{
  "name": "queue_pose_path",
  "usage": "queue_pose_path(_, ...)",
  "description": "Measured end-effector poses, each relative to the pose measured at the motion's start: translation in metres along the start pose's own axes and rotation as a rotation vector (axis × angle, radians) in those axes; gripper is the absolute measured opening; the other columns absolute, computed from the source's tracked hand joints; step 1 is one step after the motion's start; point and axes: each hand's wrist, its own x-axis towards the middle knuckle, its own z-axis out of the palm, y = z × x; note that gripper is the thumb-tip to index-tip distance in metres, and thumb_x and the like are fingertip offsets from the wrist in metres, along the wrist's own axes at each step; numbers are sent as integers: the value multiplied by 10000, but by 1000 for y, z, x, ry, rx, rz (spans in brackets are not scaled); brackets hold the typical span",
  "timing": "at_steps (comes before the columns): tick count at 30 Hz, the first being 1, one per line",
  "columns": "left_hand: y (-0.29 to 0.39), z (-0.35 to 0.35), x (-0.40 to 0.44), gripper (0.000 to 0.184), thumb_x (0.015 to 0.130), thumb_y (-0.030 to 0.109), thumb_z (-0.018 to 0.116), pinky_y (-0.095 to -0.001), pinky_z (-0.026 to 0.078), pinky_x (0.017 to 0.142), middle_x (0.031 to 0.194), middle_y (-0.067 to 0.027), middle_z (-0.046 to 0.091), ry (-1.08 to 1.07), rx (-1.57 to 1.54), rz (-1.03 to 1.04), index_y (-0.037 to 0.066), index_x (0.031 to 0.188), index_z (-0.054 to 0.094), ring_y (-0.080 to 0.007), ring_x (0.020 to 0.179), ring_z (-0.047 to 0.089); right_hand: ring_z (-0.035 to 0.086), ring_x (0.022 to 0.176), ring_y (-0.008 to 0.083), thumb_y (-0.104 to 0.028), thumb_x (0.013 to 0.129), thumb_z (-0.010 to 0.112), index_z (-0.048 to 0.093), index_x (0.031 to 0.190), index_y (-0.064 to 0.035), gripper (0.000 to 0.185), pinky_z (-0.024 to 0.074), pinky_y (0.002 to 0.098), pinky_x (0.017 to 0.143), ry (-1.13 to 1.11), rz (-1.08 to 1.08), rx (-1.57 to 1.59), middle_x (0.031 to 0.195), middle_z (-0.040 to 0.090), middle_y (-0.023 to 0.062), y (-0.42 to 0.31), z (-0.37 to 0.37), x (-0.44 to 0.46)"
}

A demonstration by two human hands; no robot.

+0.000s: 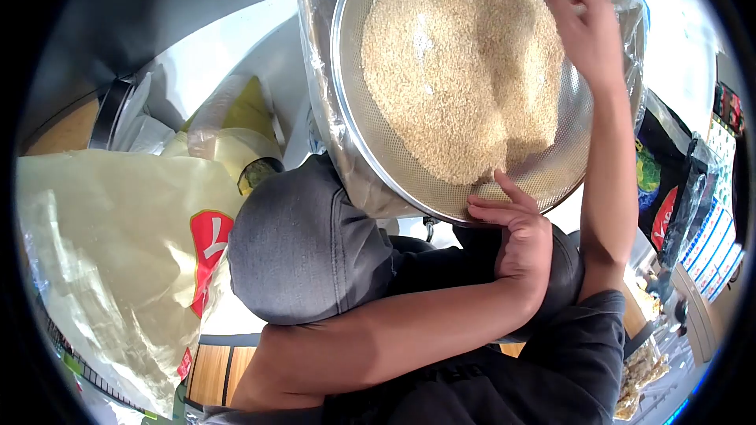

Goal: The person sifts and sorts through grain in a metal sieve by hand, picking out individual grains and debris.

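A large round metal mesh sieve [340,110] holds a broad heap of small pale tan grains [433,55], whose exact kind I cannot make out. Over the sieve's near edge reaches my left hand [524,232], its fingers stretched out and apart, the tips close to the lower edge of the heap. My right hand [587,24] is at the far right of the sieve, slightly blurred, with bent, separated fingers over the edge of the grains. Nothing shows in either hand. Clear plastic sheeting [315,55] surrounds the sieve on both sides.
Under the sieve's near side are my knees in dark grey trousers [299,244]. A big cream plastic bag with a red label [102,244] stands at left. To the right are a dark printed package [657,173] and a clear bag of brownish pieces [642,378].
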Motion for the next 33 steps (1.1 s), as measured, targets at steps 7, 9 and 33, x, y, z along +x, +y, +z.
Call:
queue_pose_path(7,-60,7,-21,422,921,113,543,-489,587,847,1364,-248,601,97,-529,311,-59,1304,581,-406,961,725,495,736,120,-173,981,666,747,1120,-84,183,452,262,693,205,311,40,938,643,12,67,-57,-45)
queue_pose_path(9,-92,6,-25,405,936,116,531,-524,490,1016,1423,-252,548,115,-570,344,-53,1301,582,-404,1161,641,493,740,88,-128,977,660,740,1120,-76,172,454,244,696,249,472,56,901,607,2,80,-62,-57)
queue_pose_path(33,-159,28,152,382,962,100,594,-420,453,1057,1269,-185,610,269,-782,372,-5,1328,582,-339,1223,570,553,756,87,-76,966,651,690,1094,-20,144,458,231,698,361,376,441,884,614,24,68,-46,-93)
